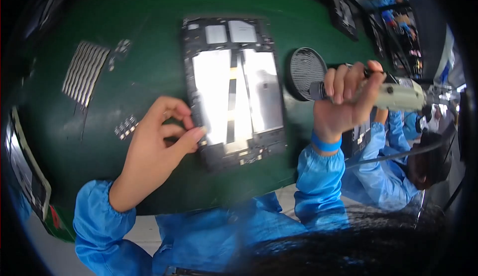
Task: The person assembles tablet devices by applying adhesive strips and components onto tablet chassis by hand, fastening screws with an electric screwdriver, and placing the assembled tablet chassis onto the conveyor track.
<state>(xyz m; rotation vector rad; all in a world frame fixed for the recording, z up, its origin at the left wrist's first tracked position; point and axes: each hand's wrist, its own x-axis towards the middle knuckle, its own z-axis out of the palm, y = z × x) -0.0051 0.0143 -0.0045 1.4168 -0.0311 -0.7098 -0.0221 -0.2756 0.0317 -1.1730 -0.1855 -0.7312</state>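
Note:
An opened tablet [264, 96] lies on the green work surface, its shiny silver battery panels and dark circuit boards showing. At its lower left edge is my left hand [160, 139], thumb and fingers closed on the rim; whether a small part is between the fingertips is hidden. My right hand [343, 89] is wrapped round a pale electric screwdriver [401, 95], held to the right of the tablet. The screwdriver's dark nose points left, in front of a round black dish [294, 87] with a gridded inside.
On the left lie a ribbed sheet of silver strips [85, 71] and several small metal parts [126, 127]. Another device [30, 164] stands at the left table edge. Dark panels [340, 9] are at the back right. A co-worker in blue sleeves [381, 174] sits to the right.

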